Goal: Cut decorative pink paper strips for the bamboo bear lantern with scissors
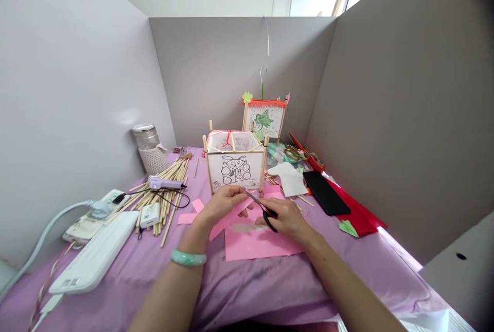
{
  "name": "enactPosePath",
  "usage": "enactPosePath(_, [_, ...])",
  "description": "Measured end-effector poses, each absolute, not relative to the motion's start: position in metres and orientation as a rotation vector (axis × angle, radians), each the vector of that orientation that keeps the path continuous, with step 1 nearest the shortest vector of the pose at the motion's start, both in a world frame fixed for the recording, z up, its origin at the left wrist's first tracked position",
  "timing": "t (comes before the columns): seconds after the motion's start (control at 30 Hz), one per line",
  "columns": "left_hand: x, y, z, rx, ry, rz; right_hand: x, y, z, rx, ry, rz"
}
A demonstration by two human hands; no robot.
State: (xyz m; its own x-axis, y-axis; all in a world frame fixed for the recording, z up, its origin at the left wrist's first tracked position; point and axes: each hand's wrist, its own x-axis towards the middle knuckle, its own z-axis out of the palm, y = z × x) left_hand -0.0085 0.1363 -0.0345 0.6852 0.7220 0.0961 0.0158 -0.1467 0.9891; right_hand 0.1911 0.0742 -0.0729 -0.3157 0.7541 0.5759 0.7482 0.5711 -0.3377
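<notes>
My left hand (226, 203), with a jade-green bangle (189, 258) on its wrist, pinches a strip of pink paper (227, 223). Black-handled scissors (270, 220) are in my right hand (287, 221), their blades reaching up and left to the strip's top edge near my left fingertips. Under both hands a larger sheet of pink paper (254, 247) lies flat. Just behind them stands a square lantern (236, 170) of wooden sticks and white panels, a line-drawn animal on its front. Smaller pink pieces (188, 218) lie left of my left hand.
At left are a bundle of wooden sticks (170, 177), a lilac glue gun (165, 183), a white power bank (94, 252), a power strip and a jar (148, 149). To the right lie a black phone (326, 193), white paper (289, 178) and red material (357, 208). A second lantern (266, 118) hangs behind.
</notes>
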Motion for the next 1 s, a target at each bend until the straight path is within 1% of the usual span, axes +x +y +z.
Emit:
enactPosePath(0.23, [-0.0086,0.1396,-0.0338,1.526,0.675,0.793,0.1917,0.0720,-0.0724,-1.241,-2.083,0.000])
enactPosePath(1.0, [-0.0085,0.1399,-0.0368,1.574,0.652,0.767,0.1905,0.0728,-0.0737,-1.172,-2.074,-0.020])
